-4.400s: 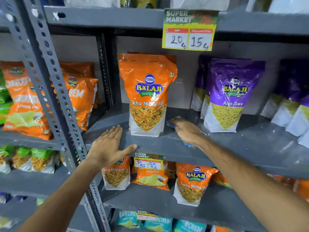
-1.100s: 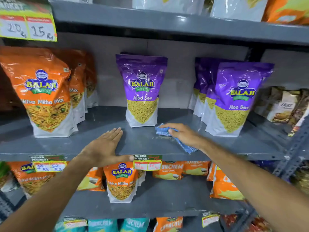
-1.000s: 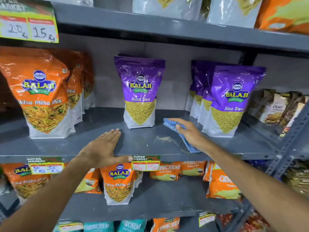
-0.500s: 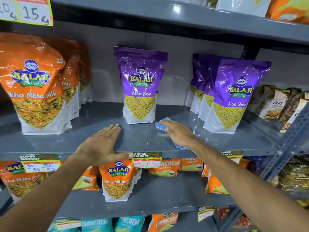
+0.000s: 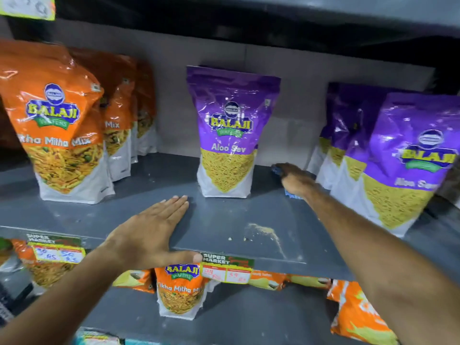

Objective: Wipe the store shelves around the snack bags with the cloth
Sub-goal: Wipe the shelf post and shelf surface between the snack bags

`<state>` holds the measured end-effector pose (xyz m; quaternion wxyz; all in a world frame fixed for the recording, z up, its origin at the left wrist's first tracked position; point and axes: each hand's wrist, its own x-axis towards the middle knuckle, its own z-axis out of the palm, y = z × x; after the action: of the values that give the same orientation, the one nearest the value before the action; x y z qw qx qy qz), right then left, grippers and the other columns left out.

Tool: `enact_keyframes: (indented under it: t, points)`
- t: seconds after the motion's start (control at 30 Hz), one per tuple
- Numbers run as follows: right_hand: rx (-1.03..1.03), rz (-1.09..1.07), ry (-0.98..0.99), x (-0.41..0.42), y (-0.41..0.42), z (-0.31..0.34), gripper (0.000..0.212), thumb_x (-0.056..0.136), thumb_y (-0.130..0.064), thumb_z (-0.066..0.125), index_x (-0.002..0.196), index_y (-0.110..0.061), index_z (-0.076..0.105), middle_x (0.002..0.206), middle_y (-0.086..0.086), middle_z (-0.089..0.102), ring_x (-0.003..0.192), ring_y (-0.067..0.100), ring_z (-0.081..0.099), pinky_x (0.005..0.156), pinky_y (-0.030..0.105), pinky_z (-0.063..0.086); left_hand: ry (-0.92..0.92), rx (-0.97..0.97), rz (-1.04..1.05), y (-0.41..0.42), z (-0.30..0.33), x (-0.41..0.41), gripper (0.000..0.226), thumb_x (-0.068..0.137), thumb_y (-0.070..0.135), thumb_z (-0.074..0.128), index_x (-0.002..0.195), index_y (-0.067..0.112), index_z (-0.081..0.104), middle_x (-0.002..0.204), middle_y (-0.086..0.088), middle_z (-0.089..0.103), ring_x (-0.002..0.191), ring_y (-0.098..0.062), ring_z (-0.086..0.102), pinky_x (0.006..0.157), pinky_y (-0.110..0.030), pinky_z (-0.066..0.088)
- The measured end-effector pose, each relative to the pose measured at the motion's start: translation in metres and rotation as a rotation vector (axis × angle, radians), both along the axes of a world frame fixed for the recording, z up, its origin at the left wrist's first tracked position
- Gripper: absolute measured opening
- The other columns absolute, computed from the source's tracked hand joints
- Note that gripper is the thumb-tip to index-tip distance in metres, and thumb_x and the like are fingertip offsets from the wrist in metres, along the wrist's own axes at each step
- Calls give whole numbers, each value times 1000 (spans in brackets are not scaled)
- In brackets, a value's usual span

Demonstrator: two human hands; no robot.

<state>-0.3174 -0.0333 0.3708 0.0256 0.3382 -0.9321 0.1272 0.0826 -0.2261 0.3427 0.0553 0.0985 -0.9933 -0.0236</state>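
Blue cloth (image 5: 290, 194) sits under the right hand (image 5: 296, 179), right of centre in the frame, pressed flat to the shelf (image 5: 224, 220) deep between the middle purple bag (image 5: 229, 135) and the purple bags at right (image 5: 403, 165). Fingers lie closed over it. Crumbs (image 5: 263, 231) lie nearer the front edge, below that hand in the frame, so the sweep likely pulls forward. Left hand (image 5: 151, 232) rests spread and empty at the shelf's lip, nearer the crumbs but without cloth.

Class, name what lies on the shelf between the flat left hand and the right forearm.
In the head view: a small patch of crumbs on otherwise bare grey shelf.
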Motion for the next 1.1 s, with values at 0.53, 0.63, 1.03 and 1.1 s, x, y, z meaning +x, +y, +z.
enact_keyframes:
  t: [0.53,0.63,1.03,1.1]
  points:
    - [-21,120,-7,72,11,-1,37,104,-33,38,136,-26,56,143,7,57,125,36,60,99,42,50,-80,38,14,2,5,1,137,65,111,21,167,24,-8,176,8,-10,162,-8,-7,130,-27,-4]
    - [-17,197,7,122,31,2,38,106,-20,35,139,-17,53,150,9,51,137,32,51,108,41,42,-85,43,11,4,6,2,135,68,109,24,167,22,-7,176,7,-10,162,-8,-7,128,-25,-6]
    - [-119,308,-130,263,52,-2,46,109,-23,34,152,-37,42,166,-13,29,154,8,21,126,39,18,-65,84,6,11,12,8,144,62,112,22,168,17,-1,178,1,-2,163,-14,-1,133,-34,1]
    - [-192,344,-276,271,55,0,42,107,-27,42,142,-49,50,161,-19,37,148,7,35,119,39,31,-56,86,0,10,11,8,142,65,110,25,168,16,0,178,0,-2,164,-15,-1,134,-35,2]
